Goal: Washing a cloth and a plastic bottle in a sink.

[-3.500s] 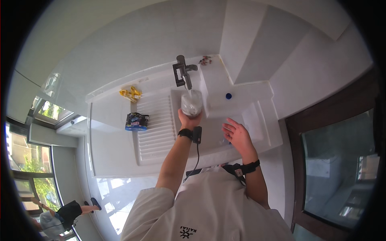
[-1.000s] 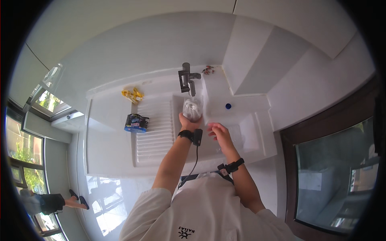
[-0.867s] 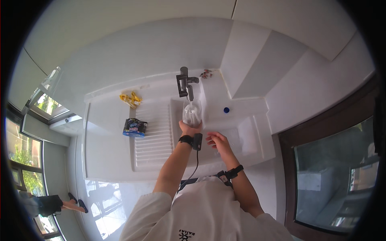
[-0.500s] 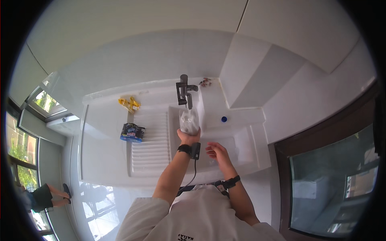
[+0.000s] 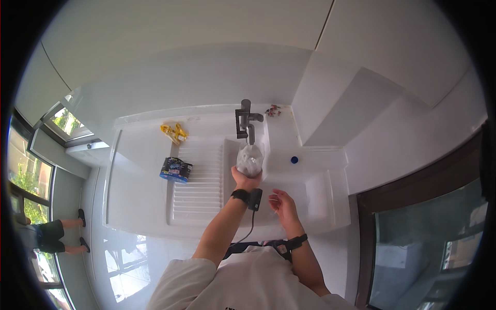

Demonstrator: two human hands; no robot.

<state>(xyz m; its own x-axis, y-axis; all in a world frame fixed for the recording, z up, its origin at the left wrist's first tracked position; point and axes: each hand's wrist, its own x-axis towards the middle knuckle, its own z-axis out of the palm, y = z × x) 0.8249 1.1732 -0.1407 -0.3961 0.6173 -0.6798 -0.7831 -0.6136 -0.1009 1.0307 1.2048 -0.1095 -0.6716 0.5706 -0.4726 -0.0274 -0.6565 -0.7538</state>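
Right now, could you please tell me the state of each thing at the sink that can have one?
Clear bottle: held upright under the spout, cap off.
Tap: spout over the bottle; whether water runs cannot be told.
Blue cap: off, lying on the counter.
Left hand: closed around the bottle.
Right hand: open, holding nothing.
Blue packet: lying flat by the drainer.

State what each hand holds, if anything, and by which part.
Left hand grips a clear bottle by its lower end, under the tap. Right hand holds nothing.

Home kitchen: sink [image 5: 305, 194], tap [image 5: 245, 120], drainer [image 5: 197, 181].
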